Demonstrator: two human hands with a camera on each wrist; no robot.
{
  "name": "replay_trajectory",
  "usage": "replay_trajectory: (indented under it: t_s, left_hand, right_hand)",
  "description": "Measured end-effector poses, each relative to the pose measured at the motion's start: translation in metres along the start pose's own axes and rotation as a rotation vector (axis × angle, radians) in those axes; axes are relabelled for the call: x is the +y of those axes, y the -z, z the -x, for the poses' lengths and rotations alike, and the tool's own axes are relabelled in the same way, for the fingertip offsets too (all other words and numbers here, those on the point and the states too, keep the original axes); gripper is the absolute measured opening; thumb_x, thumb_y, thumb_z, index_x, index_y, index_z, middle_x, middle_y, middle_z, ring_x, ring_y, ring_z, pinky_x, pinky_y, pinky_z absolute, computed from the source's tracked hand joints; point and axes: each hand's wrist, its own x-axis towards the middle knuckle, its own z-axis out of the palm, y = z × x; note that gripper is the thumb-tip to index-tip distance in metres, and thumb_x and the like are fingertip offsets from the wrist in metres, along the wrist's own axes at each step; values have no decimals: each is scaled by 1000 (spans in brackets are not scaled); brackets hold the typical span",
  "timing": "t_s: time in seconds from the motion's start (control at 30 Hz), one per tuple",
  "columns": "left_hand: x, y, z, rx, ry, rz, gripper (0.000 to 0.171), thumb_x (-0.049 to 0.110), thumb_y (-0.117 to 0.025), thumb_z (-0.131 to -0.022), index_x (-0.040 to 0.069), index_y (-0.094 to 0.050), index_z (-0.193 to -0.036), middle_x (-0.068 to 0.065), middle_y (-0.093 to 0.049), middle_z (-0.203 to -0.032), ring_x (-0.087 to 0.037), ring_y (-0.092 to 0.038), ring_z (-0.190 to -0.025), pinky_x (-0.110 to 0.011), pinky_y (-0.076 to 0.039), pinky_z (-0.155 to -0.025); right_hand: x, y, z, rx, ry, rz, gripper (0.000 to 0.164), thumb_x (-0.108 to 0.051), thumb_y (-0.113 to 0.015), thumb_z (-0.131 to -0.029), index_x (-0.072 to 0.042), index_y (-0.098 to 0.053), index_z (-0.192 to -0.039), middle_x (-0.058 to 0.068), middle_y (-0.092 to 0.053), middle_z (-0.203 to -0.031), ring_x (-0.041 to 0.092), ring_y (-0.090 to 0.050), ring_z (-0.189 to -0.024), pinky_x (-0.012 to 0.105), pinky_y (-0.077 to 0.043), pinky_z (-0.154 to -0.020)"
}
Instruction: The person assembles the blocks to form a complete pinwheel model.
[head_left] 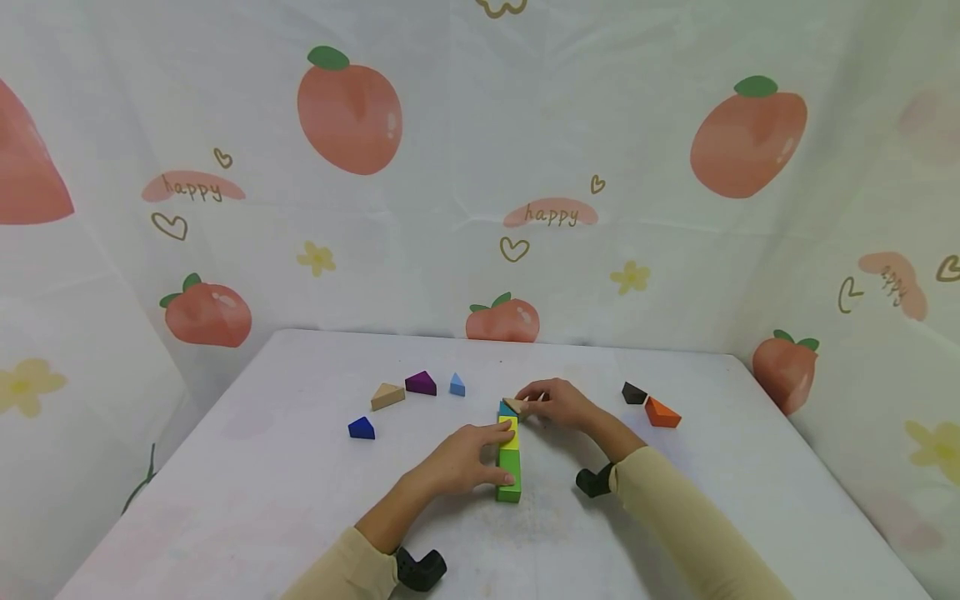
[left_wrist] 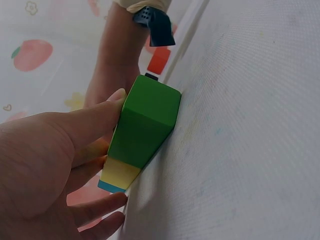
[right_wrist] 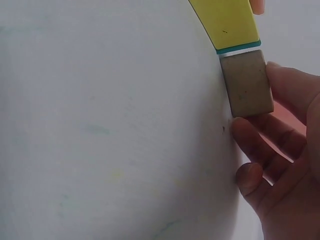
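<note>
A row of blocks lies in front of me: a green block [head_left: 509, 479] at the near end, a yellow block [head_left: 508, 433] beyond it, then a teal block [head_left: 506, 409]. My left hand [head_left: 459, 459] comes from the left, its thumb on the green block and its index finger on the yellow one. In the left wrist view its other fingers extend beside the row. My right hand [head_left: 558, 403] pinches a natural-wood triangular block [head_left: 514, 406] at the far end. The right wrist view shows this wooden block [right_wrist: 247, 84] with a narrow gap before the teal edge [right_wrist: 239, 48].
To the left on the white table lie a dark blue block [head_left: 362, 428], a wooden block [head_left: 387, 396], a purple block [head_left: 421, 383] and a light blue block [head_left: 457, 385]. A black block [head_left: 633, 393] and an orange block [head_left: 663, 412] lie right of my right hand.
</note>
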Motion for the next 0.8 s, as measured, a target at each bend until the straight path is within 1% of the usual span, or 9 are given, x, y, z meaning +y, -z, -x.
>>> replay_trajectory:
  t_s: [0.13, 0.37, 0.8]
  left_hand:
    - [0, 0, 0, 0, -1, -2, 70, 45, -76, -82, 20, -52, -142, 5, -46, -147, -22, -40, -136, -45, -37, -107]
    - [1, 0, 0, 1, -3, -1, 70, 44, -77, -81, 19, -53, -142, 5, -46, -147, -22, -40, -136, -46, -37, -107]
    - [0, 0, 0, -2, -3, -2, 70, 45, -76, -81, 21, -52, -142, 7, -45, -148, -21, -39, -137, -46, -37, -107]
  right_hand:
    - [-1, -1, 1, 7, -16, -14, 19, -19, -66, -94, -14, -72, -112, -2, -62, -89, 18, -52, -76, 29, -47, -62]
    - [0, -3, 1, -7, -47, -38, 20, -18, -66, -94, -16, -72, -112, -2, -62, -89, 18, -53, -76, 28, -47, -62]
    - [1, -3, 0, -16, -49, -50, 20, -18, -65, -95, -15, -72, -114, -2, -63, -90, 18, -53, -76, 28, -47, -62]
